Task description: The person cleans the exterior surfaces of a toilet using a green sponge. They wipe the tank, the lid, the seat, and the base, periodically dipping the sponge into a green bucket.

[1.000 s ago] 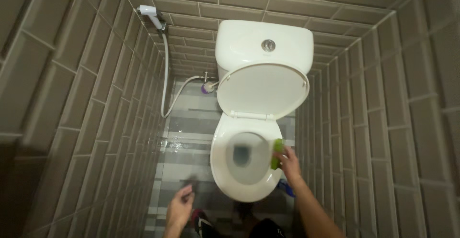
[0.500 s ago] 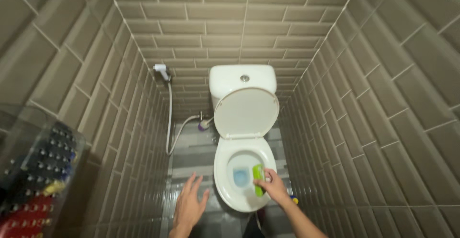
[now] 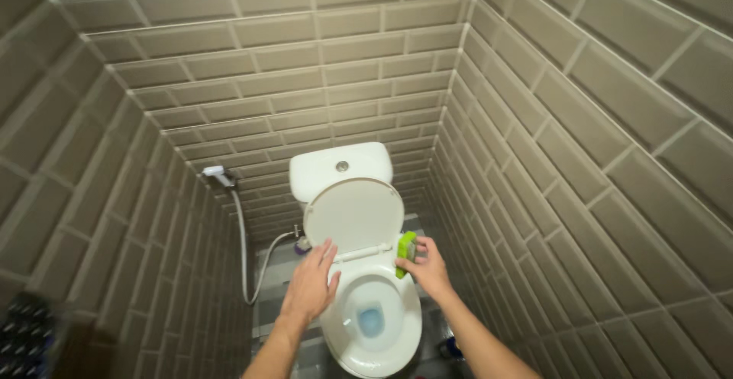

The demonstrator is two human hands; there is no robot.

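Green and bright against all the white, a small oblong sponge sits in the grip of the right hand, pinched at its lower end by the fingertips and standing nearly upright. It is held at the right-hand edge of the white ceramic toilet bowl, just where the seat hinge meets the raised white plastic lid, and it looks to be touching or all but touching that lid's lower right rim.

Room is tight: grey-beige glossy wall tiles close in on both sides and behind the white cistern, leaving only a narrow strip of floor either side of the bowl. Along the left wall a white spray hose hangs down from its holder.

Over the bowl's left rim the left hand is spread wide, fingers apart, holding nothing; its fingertips reach the lower left edge of the lid, though whether they press on it I cannot tell. Blue water shows at the bottom of the bowl.
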